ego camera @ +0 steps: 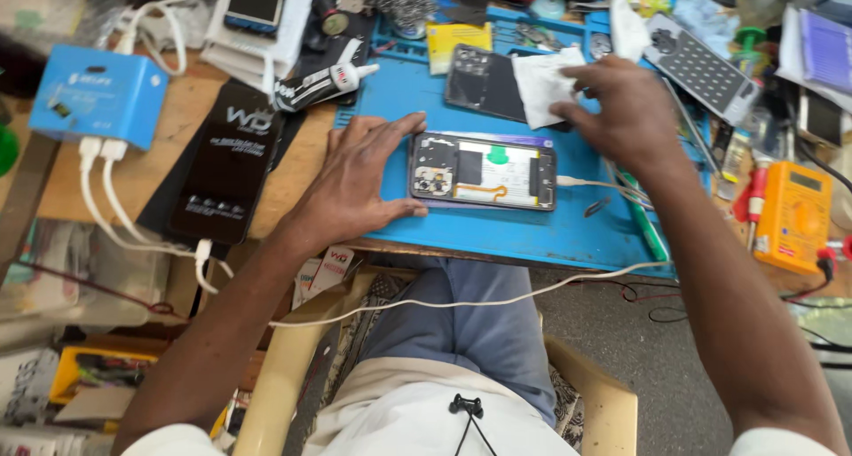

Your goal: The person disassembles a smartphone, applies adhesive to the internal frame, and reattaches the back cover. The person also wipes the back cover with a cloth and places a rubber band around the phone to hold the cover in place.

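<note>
Far left on the wooden surface (177,123) there's a blue box (98,95) with two white cables plugged in, then a black flat package (226,163) and a glue tube (321,82) lying just past it. The left hand (359,185) rests palm-down on the edge of the blue mat (497,234), fingers spread loose, thumb and forefinger bracketing the left end of the opened phone (483,170), touching it but not clamped on it. The phone lies flat mid-mat, insides up, with a white cable going into its right end. The right hand (621,110) reaches farther back, wrist bent, fingertips pinching down on a white cloth (543,83) beside a dark back cover (484,83). Far right sits an orange multimeter (792,216).
</note>
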